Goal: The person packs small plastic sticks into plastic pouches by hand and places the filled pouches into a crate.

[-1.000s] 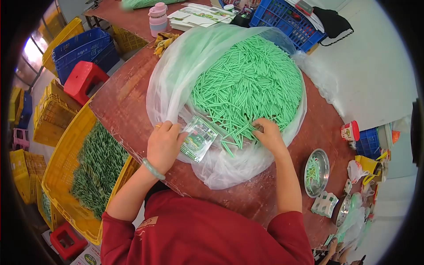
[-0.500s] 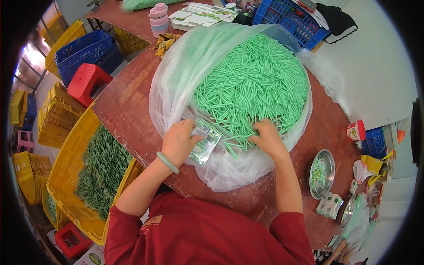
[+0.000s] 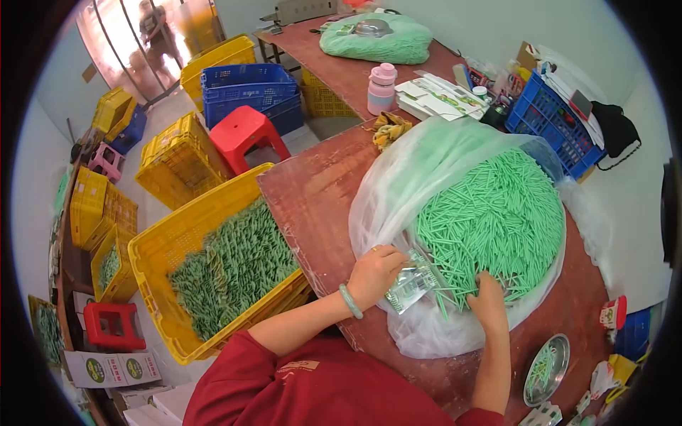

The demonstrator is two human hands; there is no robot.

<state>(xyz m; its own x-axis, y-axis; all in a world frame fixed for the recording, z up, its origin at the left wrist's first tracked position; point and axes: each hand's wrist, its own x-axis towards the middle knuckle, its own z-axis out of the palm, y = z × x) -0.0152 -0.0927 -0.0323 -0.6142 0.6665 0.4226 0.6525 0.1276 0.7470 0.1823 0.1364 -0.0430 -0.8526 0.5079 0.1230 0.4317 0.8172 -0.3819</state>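
Note:
My left hand [image 3: 376,275] is closed on the edge of a clear plastic packet [image 3: 413,290] with green and white print. The packet lies tilted at the near left rim of a large pile of thin green sticks [image 3: 497,213]. A translucent plastic bag [image 3: 383,192], folded open, surrounds the pile. At the pile's near edge, my right hand [image 3: 490,307] has its fingers curled in among the sticks; the fingertips are partly hidden. A few loose sticks [image 3: 442,304] lie between the two hands, beside the packet.
Left of the red-brown table [image 3: 312,199] stands a yellow crate [image 3: 153,284] of green packets. A metal bowl [image 3: 547,369] with sticks sits at right. Behind the bag are a pink bottle [image 3: 382,89] and a blue basket [image 3: 550,121]. A red stool [image 3: 245,135] stands on the floor.
The view has swung left, so the table and bag appear farther right and more of the room shows. My left hand keeps the packet; my right hand stays at the pile's near edge.

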